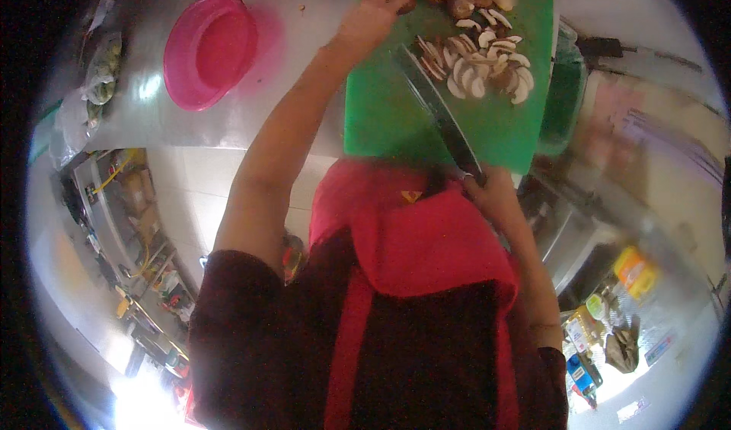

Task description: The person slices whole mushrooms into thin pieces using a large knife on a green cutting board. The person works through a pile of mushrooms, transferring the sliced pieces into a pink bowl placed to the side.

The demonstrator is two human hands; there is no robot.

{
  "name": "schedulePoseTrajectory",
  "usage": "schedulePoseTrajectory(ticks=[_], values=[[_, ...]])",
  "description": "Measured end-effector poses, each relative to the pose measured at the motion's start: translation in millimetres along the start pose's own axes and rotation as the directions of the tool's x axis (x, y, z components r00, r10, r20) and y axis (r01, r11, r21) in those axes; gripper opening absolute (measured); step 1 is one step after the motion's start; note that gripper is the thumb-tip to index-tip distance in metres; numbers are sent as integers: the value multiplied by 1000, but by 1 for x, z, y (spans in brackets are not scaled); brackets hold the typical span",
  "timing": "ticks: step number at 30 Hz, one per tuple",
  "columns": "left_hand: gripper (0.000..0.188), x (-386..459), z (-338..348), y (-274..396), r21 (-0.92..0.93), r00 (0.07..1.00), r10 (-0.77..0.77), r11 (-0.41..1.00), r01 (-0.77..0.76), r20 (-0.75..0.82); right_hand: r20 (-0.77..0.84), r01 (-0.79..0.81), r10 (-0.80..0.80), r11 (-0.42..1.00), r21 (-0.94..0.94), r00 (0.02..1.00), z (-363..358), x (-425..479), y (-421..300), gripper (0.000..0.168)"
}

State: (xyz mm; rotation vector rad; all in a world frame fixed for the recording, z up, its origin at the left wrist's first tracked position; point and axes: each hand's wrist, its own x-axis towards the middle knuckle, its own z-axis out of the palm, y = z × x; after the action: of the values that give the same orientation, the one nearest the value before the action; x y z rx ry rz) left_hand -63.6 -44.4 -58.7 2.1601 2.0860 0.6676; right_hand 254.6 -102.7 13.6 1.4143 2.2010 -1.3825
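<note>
A green cutting board (388, 116) lies on the metal counter. At its upper left, my left hand (388, 2) is on a brown mushroom (406, 2), its fingers bent around it. My right hand (494, 193) grips the handle of a kitchen knife (442, 110) at the board's near edge; the long blade lies slantwise over the board, its tip towards the upper left. Right of the blade is a heap of sliced mushrooms (477, 70). Whole brown mushrooms (460, 3) are gathered at the board's far end, partly cut off by the picture's edge.
A pink plastic bowl (223, 47) stands on the counter (302, 87) left of the board. Plastic bags with green contents (103, 79) lie at the far left. A dark green container (562, 99) stands right of the board. Shelves with goods (137, 201) are at lower left.
</note>
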Motion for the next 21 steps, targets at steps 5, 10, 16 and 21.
schedulePoseTrajectory(ticks=[5,10,16,21], values=[[49,-28,-13,6,-120,968,22,991,-54,-250,-88,-115,109,992,-60,990,-7,5,-4,33],[45,-90,-9,64,-106,994,-58,993,48,-90,-137,-197,202,979,47,970,-7,12,-5,27],[28,-94,2,91,-84,949,-74,995,51,-307,-181,10,-26,996,-93,983,-8,11,-18,25],[26,-96,7,84,-94,940,-49,995,18,-338,-169,148,-182,970,-193,969,-8,2,-27,29]])
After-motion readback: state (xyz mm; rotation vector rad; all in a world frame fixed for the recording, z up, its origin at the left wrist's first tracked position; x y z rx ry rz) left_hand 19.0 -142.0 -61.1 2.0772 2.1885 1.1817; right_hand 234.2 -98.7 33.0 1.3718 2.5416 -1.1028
